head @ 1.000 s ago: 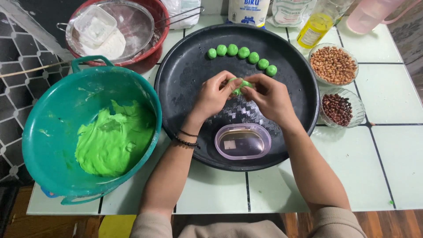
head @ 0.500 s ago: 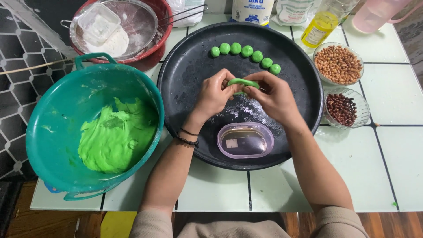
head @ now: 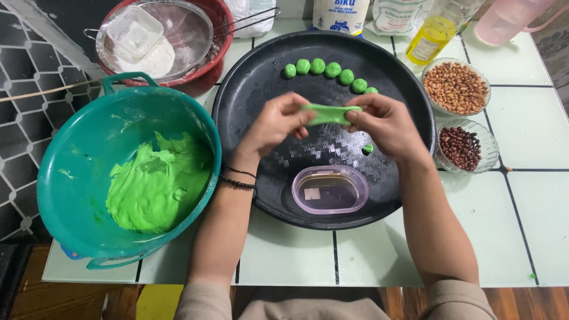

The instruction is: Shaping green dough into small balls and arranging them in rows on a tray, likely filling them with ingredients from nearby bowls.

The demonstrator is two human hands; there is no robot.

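So there's a big teal basin (head: 71, 178) on the left of the white tiled surface (head: 533, 225), with a smooth, glossy mound of bright green dough (head: 155, 184) slumped against its right side. Behind it a red bowl (head: 210, 59) holds a metal sieve (head: 178, 26) with white flour and a small clear plastic tub (head: 135, 31) sitting in it.

In the middle is a wide, round black tray (head: 249, 89). Along its far edge runs a curved row of little green dough balls (head: 326, 70), touching one another. Near the front of the tray lies a small oval clear plastic container (head: 329, 189), pinkish at the rim, and there's a tiny green dough scrap (head: 368, 148) on the tray just under the right hand.

On the right, two glass bowls: the farther one (head: 455, 88) full of pale tan peanuts, the nearer one (head: 463, 147) with dark reddish-brown ones. A bottle of yellow oil (head: 430, 38) stands behind them.

The person's left hand (head: 274, 123) and right hand (head: 386, 125) hover over the tray's centre, palms facing in. Each grip is pinching one end of a green dough strip (head: 329, 114), stretched flat and soft between the two hands, held above the tray and not touching it. Dark bracelets (head: 238, 178) sit on the left wrist.
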